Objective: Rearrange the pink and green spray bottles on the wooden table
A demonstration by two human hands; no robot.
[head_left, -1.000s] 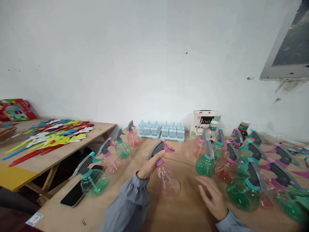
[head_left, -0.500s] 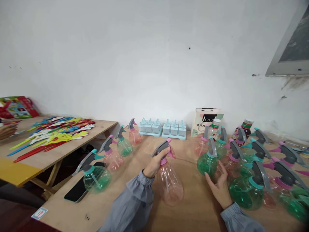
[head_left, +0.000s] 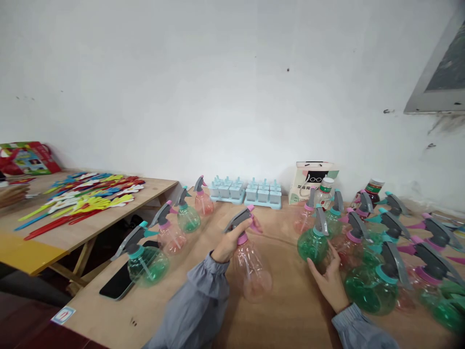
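My left hand [head_left: 228, 244] is closed round the neck and grey trigger head of a clear pink spray bottle [head_left: 251, 271], which stands in the middle of the wooden table [head_left: 283, 315]. My right hand [head_left: 328, 278] has its fingers apart and reaches up against a green spray bottle [head_left: 313, 242] at the near edge of a crowd of bottles. Both arms wear grey sleeves.
Several pink and green spray bottles [head_left: 385, 257] crowd the table's right side. A row of them [head_left: 170, 232] runs along the left edge beside a black phone [head_left: 118, 283]. Blue ice-lolly moulds [head_left: 247, 191] and a small carton [head_left: 312, 180] stand by the wall. A second table [head_left: 72, 218] holds coloured plastic pieces.
My right hand rose from the table and moved forward to the green bottle. My left hand kept its grip on the pink bottle, which shifted slightly left.
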